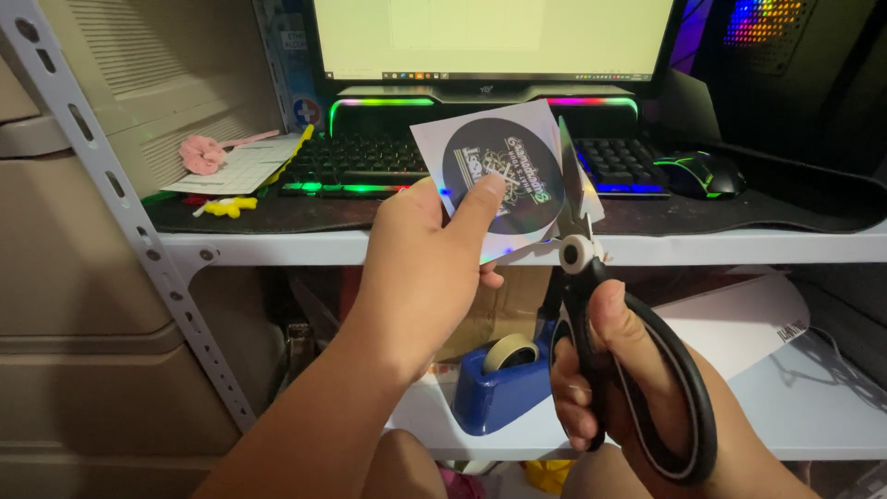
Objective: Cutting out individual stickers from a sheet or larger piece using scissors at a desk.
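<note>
Left hand (420, 268) has its grip clamped on the sticker sheet (504, 171); right hand (610, 370), grip closed round the scissors (591, 305), has blades biting the sheet's right edge.

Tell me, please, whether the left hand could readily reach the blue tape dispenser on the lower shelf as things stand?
Probably not at once: the left hand is pinching the sticker sheet that the scissors are cutting. The tape dispenser sits just below with nothing over it.

A backlit keyboard (370, 162), mouse (707, 174) and blue tape dispenser (494, 393) sit on white shelves (277, 247).
</note>
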